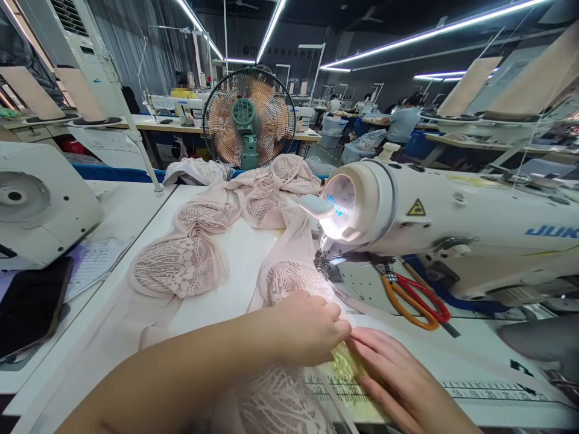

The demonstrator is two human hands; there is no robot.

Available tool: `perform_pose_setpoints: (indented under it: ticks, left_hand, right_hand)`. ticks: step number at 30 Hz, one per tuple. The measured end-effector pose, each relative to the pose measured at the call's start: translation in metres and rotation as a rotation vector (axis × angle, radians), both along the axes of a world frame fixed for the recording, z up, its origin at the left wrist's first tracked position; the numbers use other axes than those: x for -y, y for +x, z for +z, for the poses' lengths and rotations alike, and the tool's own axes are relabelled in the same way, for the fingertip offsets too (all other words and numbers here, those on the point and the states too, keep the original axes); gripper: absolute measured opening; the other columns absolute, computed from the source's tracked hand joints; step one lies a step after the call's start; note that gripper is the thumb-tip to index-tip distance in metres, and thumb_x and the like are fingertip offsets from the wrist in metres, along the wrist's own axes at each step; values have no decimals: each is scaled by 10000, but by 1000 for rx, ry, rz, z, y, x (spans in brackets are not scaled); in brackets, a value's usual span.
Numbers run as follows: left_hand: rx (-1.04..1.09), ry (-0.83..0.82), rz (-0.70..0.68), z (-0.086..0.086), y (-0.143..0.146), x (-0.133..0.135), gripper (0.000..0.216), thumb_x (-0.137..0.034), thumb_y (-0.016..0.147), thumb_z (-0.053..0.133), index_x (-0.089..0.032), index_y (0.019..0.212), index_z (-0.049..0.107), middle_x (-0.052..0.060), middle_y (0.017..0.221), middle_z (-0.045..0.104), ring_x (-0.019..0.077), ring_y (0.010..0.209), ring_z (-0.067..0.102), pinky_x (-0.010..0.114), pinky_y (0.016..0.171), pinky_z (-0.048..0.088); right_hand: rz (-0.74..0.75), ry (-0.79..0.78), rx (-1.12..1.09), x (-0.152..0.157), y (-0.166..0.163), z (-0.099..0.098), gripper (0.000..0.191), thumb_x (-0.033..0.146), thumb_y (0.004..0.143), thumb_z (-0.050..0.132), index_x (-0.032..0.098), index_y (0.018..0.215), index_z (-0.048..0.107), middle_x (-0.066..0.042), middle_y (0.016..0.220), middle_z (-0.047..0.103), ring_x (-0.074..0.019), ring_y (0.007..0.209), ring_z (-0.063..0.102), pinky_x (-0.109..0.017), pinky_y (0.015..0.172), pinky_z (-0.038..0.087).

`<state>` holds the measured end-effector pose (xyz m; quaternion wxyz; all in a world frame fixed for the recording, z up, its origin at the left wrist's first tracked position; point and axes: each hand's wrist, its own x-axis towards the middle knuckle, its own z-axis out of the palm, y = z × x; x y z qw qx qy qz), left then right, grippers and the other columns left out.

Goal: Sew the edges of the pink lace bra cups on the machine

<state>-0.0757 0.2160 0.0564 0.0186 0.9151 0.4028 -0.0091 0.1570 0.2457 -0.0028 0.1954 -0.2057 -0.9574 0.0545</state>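
A pale pink lace bra [294,282] runs from under the sewing machine [344,205] head toward me. My left hand [310,328] is closed in a pinch on its edge, just in front of the lit needle area. My right hand [391,367] meets it there, fingertips pinched at the same edge; what lies under them is partly hidden. Beneath the hands a yellow patch [346,361] shows on the table by a printed ruler [488,389]. Another lace cup [275,401] hangs toward me below my left forearm. More joined bra pieces [181,265] lie to the left and behind.
Scissors with orange and red handles [409,301] lie right of the needle, beneath the machine arm. A black phone [34,307] and papers [97,265] are at the left, beside another machine [40,205]. A large fan [248,117] stands behind the table. People sit farther back.
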Motion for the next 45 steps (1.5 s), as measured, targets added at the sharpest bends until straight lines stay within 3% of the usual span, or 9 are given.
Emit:
perform_pose_setpoints:
  ticks: [6,12,24,31,36,45]
  left_hand:
    - [-39,108,-32,-9,-2,2,170,-192,874,495,-170,964,639,48,1055,615,192,859,548,341,678,405]
    - [-18,148,-36,-12,-9,-7,183,-183,892,479,-164,989,633,37,1135,612,194,925,554,385,824,392]
    - [32,245,-14,-25,-25,-29,204,-193,943,418,-172,974,619,30,1171,627,188,1023,541,407,918,371]
    - [26,227,48,-30,-32,-36,251,-184,927,423,-165,1130,571,48,1246,587,206,1133,488,466,1014,331]
    - [13,186,86,-27,-35,-38,242,-173,911,435,-166,1104,581,53,1232,592,230,1165,473,510,1032,321]
    - [23,147,93,-21,-36,-40,248,-166,885,470,-182,1111,571,60,1193,596,229,1170,475,473,1038,321]
  right_hand:
    - [18,91,123,0,-5,12,359,284,910,461,113,1192,603,-128,1196,643,-267,1121,595,-387,850,575]
    - [19,68,115,-8,-18,15,375,276,910,447,101,1205,600,-133,1228,623,-273,1128,588,-423,864,572]
    - [-17,59,130,-22,-42,18,394,246,914,398,76,1226,568,-140,1248,607,-282,1021,591,-471,833,566]
    - [-73,58,141,-28,-60,21,387,230,897,407,55,1187,594,-156,1214,625,-278,932,601,-431,765,578]
    - [-86,101,97,-28,-65,17,395,216,905,389,23,1177,600,-162,1198,633,-278,897,599,-436,741,580]
    - [-65,56,13,-28,-53,9,352,234,919,408,72,1153,616,-143,1230,622,-269,1016,587,-405,814,566]
